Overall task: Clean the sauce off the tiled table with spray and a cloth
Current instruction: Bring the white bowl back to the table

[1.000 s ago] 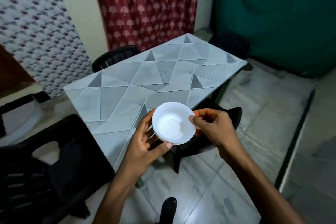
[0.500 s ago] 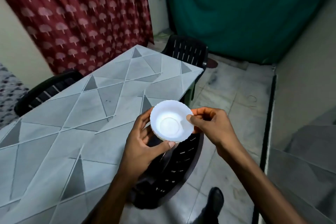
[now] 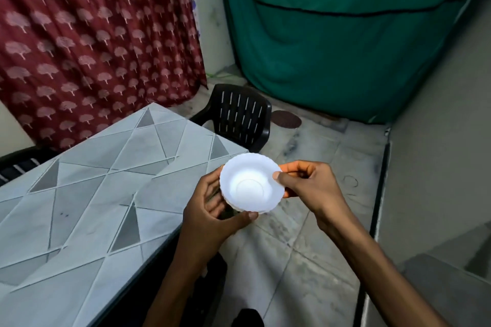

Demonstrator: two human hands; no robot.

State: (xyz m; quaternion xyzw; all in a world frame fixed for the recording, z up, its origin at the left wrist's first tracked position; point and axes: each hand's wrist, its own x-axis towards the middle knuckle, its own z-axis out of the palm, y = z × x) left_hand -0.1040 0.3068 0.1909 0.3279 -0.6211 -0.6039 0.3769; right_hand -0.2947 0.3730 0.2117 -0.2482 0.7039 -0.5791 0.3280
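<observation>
Hands (image 3: pixel 210 210) round white bowl (image 3: pixel 249 183) beside tiled table (image 3: pixel 106 194)

grey triangle-patterned tiled table (image 3: pixel 87 194): what stays unseen
the table runs off the left and bottom picture edges; at its far corner a black slatted plastic chair (image 3: pixel 239 117) has its seat hidden behind it; off its right edge the left hand (image 3: pixel 210 220) has fingers out of sight under the small white scalloped bowl (image 3: pixel 249 183); dark specks (image 3: pixel 63 214) on it are too small to identify.

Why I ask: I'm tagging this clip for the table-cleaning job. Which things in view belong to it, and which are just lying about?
Job: tiled table; white bowl, probably, held by the left hand and right hand.
Just around: black chair; red curtain; green sheet.
</observation>
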